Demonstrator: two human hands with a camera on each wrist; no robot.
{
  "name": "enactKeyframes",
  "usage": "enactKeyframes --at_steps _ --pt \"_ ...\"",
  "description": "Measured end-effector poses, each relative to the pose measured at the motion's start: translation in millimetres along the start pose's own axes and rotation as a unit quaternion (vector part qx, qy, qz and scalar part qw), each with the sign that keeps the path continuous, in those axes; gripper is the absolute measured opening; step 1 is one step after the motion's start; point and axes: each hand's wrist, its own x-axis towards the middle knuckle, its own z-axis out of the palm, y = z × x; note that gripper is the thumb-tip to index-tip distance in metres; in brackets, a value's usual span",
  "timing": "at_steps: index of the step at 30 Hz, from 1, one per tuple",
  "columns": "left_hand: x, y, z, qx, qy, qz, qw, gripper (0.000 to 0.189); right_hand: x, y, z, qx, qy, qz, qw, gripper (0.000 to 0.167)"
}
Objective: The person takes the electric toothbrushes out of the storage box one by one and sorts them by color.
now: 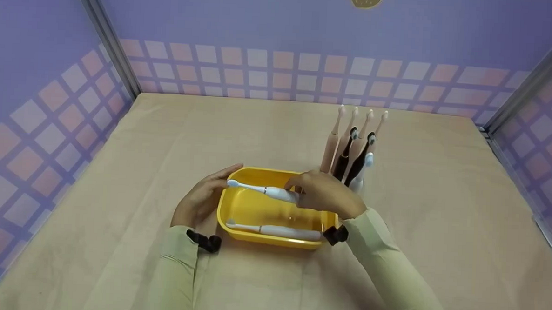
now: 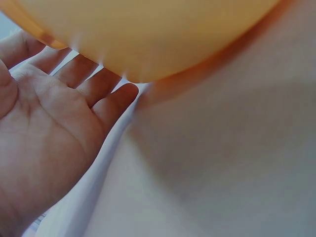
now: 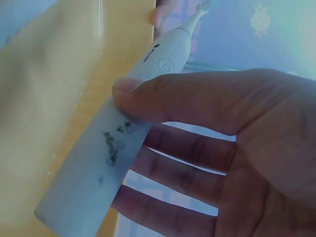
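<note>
Over the yellow bin [image 1: 250,209], my right hand [image 1: 328,194] holds a white electric toothbrush [image 1: 281,194] by its handle, brush head pointing left. In the right wrist view, the thumb lies across the handle [image 3: 98,153], which has dark marks, and the fingers are behind it. A second white electric toothbrush [image 1: 286,232] lies inside the bin along its near wall, head to the left. At the bin's left end, my left hand [image 1: 199,200] touches the outer wall; in the left wrist view its extended fingers [image 2: 81,71] rest against the bin.
Just behind the bin's right end, several electric toothbrushes stand upright in a group: pink ones [image 1: 329,152] at the back, two black ones [image 1: 343,165] ahead of them, and a white one [image 1: 358,181] nearest. A beige cloth [image 1: 202,133] covers the table; patterned walls [image 1: 284,74] enclose it.
</note>
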Motion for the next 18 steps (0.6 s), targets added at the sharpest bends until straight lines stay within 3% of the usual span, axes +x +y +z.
enactKeyframes --at_steps 9,18 --pt "0.6 0.6 0.3 -0.008 -0.006 0.001 0.9999 0.054 -11.7 2 -1 0.031 0.013 -0.002 0.9994 0.033" --pt "0.0 2.0 -0.3 -0.01 -0.017 -0.002 0.9998 0.053 -23.5 7 -1 0.028 0.068 -0.033 0.9967 0.032"
